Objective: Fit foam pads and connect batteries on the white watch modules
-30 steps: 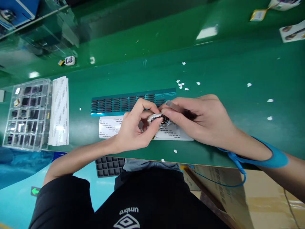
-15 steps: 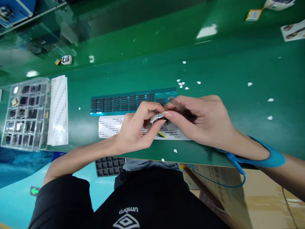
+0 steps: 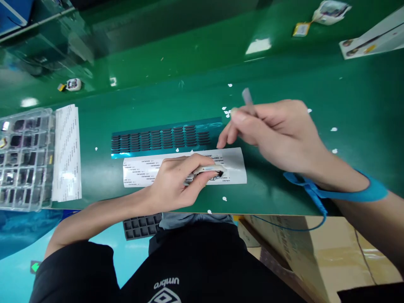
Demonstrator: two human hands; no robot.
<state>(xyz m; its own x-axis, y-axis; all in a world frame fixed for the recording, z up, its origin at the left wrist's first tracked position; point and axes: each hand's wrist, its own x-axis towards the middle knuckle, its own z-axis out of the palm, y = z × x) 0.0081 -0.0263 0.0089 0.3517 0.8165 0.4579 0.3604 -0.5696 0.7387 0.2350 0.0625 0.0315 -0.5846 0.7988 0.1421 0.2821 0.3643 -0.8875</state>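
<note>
My left hand [image 3: 179,179] is closed on a small white device housing [image 3: 206,169], pinched between thumb and fingers just above a printed white sheet [image 3: 236,166]. Dark parts show at the housing's open side, and the fingers cover much of it. To the upper right, my right hand [image 3: 274,132] is closed round a slim, flat-ended grey tool [image 3: 248,97]; the tool's lower end is hidden by the hand. Beyond the sheet lies a blue strip [image 3: 214,123] with rows of small dark pads. Small white tabbed stickers [image 3: 229,85] are scattered near my right hand.
At the left stand a clear compartment box [image 3: 47,160] and a stack of printed sheets [image 3: 67,155]. White devices with yellow batteries lie at the back, one far left [image 3: 73,84], one far right [image 3: 331,11]. A blue wrist strap [image 3: 350,193] with a cord circles my right wrist.
My right hand has moved off the housing, up and to the right, with the grey tool. My left hand still grips the housing, now turned and slightly lower. The whole view has shifted.
</note>
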